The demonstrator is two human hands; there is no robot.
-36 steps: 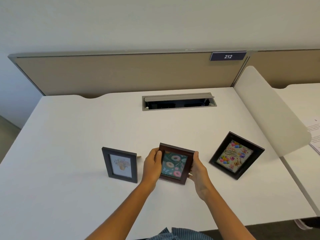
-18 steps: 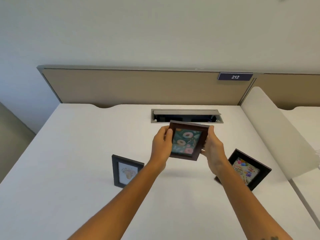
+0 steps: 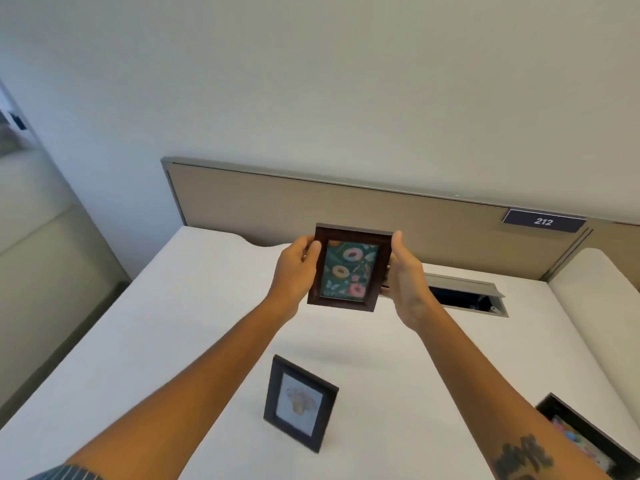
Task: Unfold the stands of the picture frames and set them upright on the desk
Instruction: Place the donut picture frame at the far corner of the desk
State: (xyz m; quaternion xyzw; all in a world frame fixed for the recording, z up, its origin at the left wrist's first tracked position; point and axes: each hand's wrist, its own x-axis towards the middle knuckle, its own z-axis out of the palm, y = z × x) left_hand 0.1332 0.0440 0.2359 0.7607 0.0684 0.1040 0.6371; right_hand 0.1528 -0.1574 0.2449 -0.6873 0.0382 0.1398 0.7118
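A dark brown picture frame [image 3: 348, 268] with a doughnut print hangs in the air above the white desk [image 3: 173, 327], its picture facing me. My left hand [image 3: 294, 268] grips its left edge, thumb on the front. My right hand [image 3: 403, 275] holds its right edge, with fingers behind the frame; its back and stand are hidden. A black frame [image 3: 299, 403] with a pale picture stands upright on the desk, nearer to me. Another black frame [image 3: 585, 438] with a colourful picture sits at the lower right, partly behind my right forearm.
A beige partition [image 3: 346, 216] with a "212" label [image 3: 543, 221] runs along the desk's far edge. An open cable box [image 3: 464, 299] is set into the desk behind my right hand. A white curved divider [image 3: 599, 299] borders the desk on the right.
Both hands have lifted the doughnut frame off the desk and raised it up and away from me. The camera tilted upward, so the other two frames sit lower in view.
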